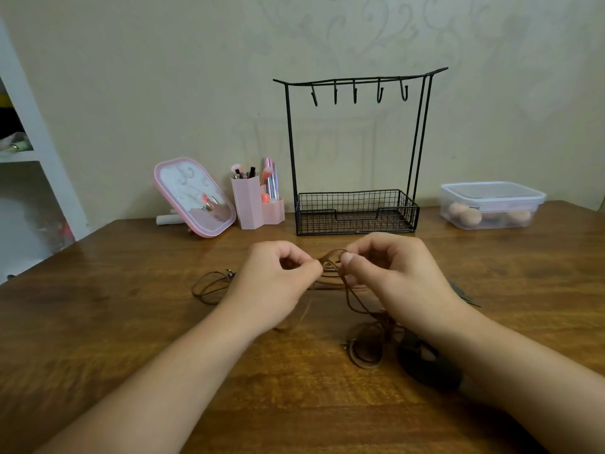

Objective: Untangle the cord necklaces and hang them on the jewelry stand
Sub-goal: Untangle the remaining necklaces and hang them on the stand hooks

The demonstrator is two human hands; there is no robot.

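Brown cord necklaces (355, 309) lie tangled on the wooden table (98, 322), with loops trailing left and down toward the front right. My left hand (278, 280) pinches the cords at the knot. Just to its right, my right hand (389, 270) pinches a raised loop of the same tangle between thumb and fingers. A dark pendant (425, 365) lies under my right forearm. The black wire jewelry stand (357, 152) stands behind my hands, with several bare hooks on its top bar and a mesh basket at its base.
A pink mirror (193, 198) and a pink holder with brushes (257, 204) stand left of the stand. A clear lidded box (491, 204) with sponges sits at the back right. White shelves (29, 152) border the table's left side.
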